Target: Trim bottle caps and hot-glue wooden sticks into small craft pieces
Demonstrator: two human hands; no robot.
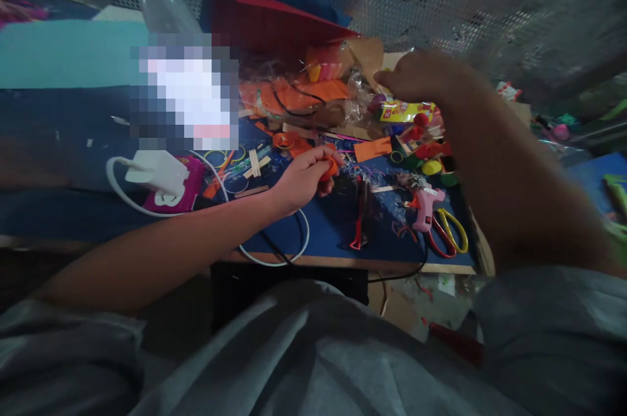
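My left hand [311, 174] is closed around a small orange piece [330, 169], partly covered by the fingers. Over the heap at the back right, my right hand [414, 76] reaches out, bent down at the wrist; its fingers are partly hidden and the arm is blurred. Just below it lies a yellow packet [399, 112] with red marks. A pink glue gun [427, 207] rests at the right, beside scissors [453, 233] with red and yellow handles. Between the hands and the table's front edge is a black and red cutter-like tool [361, 213].
A pink power strip [196, 191] with a white plug adapter [161, 171] sits at the left, its white cable looping under my left forearm. Crossed wooden sticks [255, 164], orange paper scraps [373, 149] and a clear bottle [166, 4] with a red cap are around.
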